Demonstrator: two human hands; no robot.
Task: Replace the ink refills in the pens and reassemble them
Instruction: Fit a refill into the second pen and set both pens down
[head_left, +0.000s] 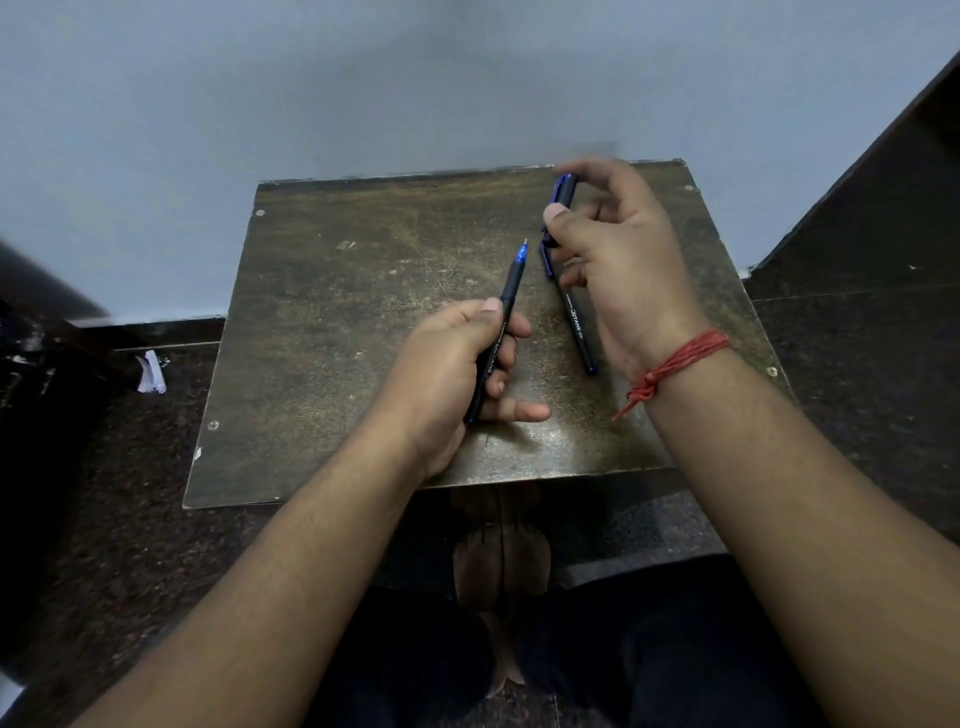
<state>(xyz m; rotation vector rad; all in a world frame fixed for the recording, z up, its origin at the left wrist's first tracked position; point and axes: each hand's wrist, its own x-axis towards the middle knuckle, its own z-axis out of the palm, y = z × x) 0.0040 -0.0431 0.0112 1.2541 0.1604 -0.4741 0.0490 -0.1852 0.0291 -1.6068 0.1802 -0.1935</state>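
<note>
My left hand (462, 364) grips an uncapped black pen (506, 301) with a blue tip, its point aimed up and away over the small worn board table (337, 338). My right hand (618, 249) pinches a dark blue pen cap (563, 192) between thumb and fingers, above the table's far right part. A second black pen (579, 327), capped with a blue clip, lies on the table under and just left of my right hand. A red thread is tied round my right wrist.
The table stands against a pale grey wall. Dark speckled floor surrounds it. A crumpled white scrap (151, 372) lies on the floor at the left. Dark furniture rises at the right edge (883, 208). My feet show below the table's near edge.
</note>
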